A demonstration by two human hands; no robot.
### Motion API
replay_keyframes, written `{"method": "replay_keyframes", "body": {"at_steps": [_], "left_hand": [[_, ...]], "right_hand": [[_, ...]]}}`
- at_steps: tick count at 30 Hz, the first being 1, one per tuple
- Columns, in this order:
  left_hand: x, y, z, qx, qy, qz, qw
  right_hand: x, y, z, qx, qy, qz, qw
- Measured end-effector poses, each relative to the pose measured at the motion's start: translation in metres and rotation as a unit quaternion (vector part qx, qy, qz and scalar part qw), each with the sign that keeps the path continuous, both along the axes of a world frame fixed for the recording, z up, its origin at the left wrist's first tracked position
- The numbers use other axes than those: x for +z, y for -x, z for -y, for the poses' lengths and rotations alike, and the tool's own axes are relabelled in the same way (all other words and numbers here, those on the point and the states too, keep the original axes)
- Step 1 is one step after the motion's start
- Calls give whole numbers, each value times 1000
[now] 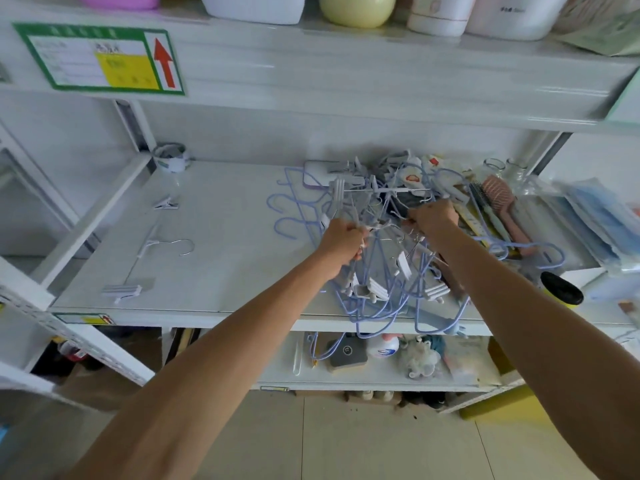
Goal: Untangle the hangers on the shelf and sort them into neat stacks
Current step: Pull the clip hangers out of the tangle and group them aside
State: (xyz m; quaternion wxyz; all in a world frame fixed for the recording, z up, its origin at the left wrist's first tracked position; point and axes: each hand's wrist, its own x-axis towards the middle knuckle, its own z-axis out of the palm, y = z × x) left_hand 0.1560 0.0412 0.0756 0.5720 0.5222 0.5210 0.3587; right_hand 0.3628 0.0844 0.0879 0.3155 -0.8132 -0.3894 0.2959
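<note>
Untangling in hand: both hands in the knot, no neat stacks yet.

The left hand point(344, 242) has its grip clamped round a bunch of wires in the tangle of hangers point(377, 287), which sits right of centre on the shelf point(225, 209) and spills over its front edge. The right hand point(434, 216) has its grip closed on a strand near the top of the heap. One white clip hanger point(147, 243) lies well apart on the left — likely a stack's beginning. Next, I judge, one hanger needs working free while the other hand steadies the rest — hooks eased out, not yanked.
</note>
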Motion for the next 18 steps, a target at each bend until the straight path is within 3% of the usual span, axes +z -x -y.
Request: {"method": "replay_keyframes", "body": {"at_steps": [4,8,12,18], "left_hand": [[1,1,1,-6,4,-5,1000],[1,1,2,14,4,33,999],[1,19,2,87,14,94,992],[6,101,14,148,40,78,985]], "right_hand": [[11,0,-3,-95,-51,-202,973],[24,-5,4,-103,-96,-349,926],[20,-11,26,-88,-94,-283,950],[-9,-4,71,-89,-13,-300,950]]}}
